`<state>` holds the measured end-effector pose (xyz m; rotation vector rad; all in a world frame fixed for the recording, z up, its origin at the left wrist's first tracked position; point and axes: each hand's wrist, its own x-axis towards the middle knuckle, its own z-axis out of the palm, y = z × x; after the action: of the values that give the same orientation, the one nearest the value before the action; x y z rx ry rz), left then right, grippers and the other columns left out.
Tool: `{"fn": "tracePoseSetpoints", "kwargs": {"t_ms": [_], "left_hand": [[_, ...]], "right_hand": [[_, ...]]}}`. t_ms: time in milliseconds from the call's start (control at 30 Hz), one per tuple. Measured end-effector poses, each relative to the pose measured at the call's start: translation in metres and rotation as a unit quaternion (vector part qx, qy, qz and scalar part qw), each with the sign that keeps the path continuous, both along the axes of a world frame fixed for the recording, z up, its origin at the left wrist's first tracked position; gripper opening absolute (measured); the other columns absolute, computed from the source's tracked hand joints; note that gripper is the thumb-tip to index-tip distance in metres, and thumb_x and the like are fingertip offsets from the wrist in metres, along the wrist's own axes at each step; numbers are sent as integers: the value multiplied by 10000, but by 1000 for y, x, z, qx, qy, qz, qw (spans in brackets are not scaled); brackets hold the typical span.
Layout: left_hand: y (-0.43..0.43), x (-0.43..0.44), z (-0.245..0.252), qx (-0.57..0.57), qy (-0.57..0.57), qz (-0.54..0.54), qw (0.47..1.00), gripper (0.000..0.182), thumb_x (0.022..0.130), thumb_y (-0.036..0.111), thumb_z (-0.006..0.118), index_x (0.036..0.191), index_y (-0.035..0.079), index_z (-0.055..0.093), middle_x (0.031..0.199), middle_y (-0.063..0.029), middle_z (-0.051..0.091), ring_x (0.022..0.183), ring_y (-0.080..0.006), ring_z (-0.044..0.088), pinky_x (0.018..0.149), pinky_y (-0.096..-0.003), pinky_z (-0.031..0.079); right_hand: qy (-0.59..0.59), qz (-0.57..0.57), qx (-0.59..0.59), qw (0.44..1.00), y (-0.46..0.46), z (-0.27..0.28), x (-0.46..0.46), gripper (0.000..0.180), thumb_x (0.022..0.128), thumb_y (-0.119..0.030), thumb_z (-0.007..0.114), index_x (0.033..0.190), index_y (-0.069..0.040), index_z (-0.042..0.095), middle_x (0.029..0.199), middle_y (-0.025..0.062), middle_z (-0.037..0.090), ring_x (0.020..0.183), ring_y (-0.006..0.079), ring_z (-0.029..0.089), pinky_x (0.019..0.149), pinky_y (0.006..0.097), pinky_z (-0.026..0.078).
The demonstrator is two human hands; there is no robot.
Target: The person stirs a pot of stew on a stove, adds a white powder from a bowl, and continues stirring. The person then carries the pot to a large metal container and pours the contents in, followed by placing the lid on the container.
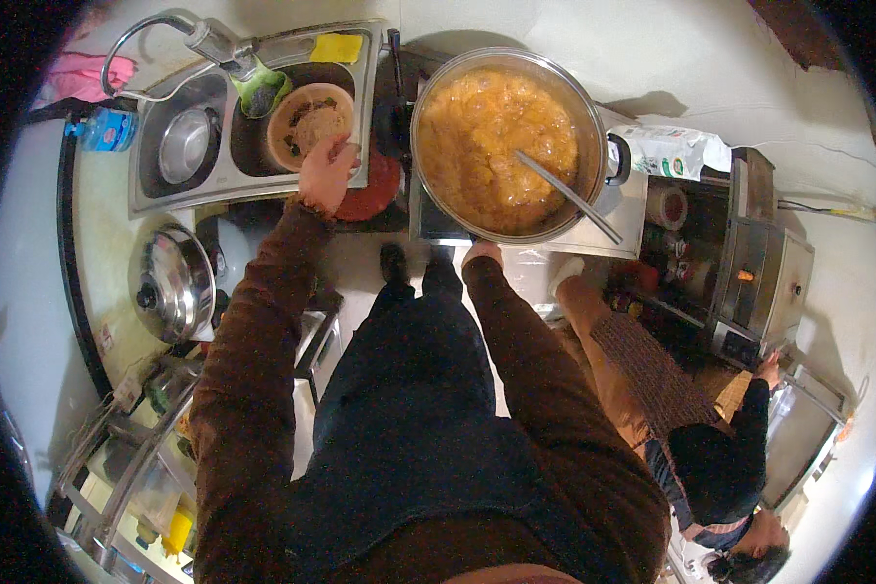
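My left hand is over the front right corner of the steel double sink, fingers curled near the rim of a beige plastic basin. Dark scraps lie in that basin. Whether the fingers grip anything is unclear. My right hand reaches to the stove front just below the near rim of a large steel pot; its fingers are hidden. Bubbling orange-brown liquid fills much of the pot. A metal ladle or spoon handle leans out over the pot's right front rim.
A green strainer hangs beneath the faucet. The left sink bowl holds a metal bowl. A white bag lies by the pot's black handle. Another person stands at right, one hand on the equipment there.
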<state>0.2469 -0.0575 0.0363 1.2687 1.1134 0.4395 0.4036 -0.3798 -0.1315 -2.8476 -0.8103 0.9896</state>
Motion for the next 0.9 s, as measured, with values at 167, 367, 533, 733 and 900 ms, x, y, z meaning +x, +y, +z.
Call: {"fn": "tracePoseSetpoints", "kwargs": {"t_ms": [167, 367, 533, 733, 900], "left_hand": [[7, 39, -1, 116, 58, -47, 990, 492, 978, 328, 691, 1317, -25, 637, 1053, -127, 727, 979, -228, 690, 871, -358, 543], [14, 65, 3, 200, 117, -94, 968, 534, 969, 384, 702, 1292, -40, 658, 1123, -166, 724, 1037, -270, 684, 936, -376, 541], [10, 75, -2, 253, 187, -90, 945, 607, 950, 443, 706, 1279, -64, 653, 1283, -261, 685, 1198, -409, 651, 1030, -467, 504], [8, 73, -13, 238, 152, -83, 956, 563, 950, 434, 707, 1231, -52, 672, 1199, -275, 704, 1140, -426, 666, 977, -486, 521], [10, 73, -16, 249, 121, -89, 957, 441, 975, 393, 678, 1058, -40, 689, 958, -230, 728, 896, -407, 693, 800, -508, 527]], "right_hand": [[47, -36, -13, 998, 1, -4, 0, 552, 931, -160, 621, 1445, -44, 458, 1374, 257, 589, 1162, 402, 662, 966, 524, 545], [135, -113, -10, 984, -3, -22, 6, 533, 936, -142, 639, 1430, -69, 451, 1331, 236, 616, 1140, 391, 677, 931, 542, 548], [250, -243, 13, 937, -9, -41, 10, 521, 941, -127, 653, 1417, -90, 445, 1296, 219, 639, 1123, 382, 689, 903, 557, 551], [381, -427, 49, 818, -18, -54, 17, 512, 947, -109, 671, 1402, -116, 438, 1252, 198, 667, 1101, 371, 704, 868, 576, 555], [395, -510, 50, 762, -36, -49, 28, 502, 952, -83, 677, 1385, -145, 430, 1214, 176, 687, 1087, 362, 714, 839, 586, 556]]}}
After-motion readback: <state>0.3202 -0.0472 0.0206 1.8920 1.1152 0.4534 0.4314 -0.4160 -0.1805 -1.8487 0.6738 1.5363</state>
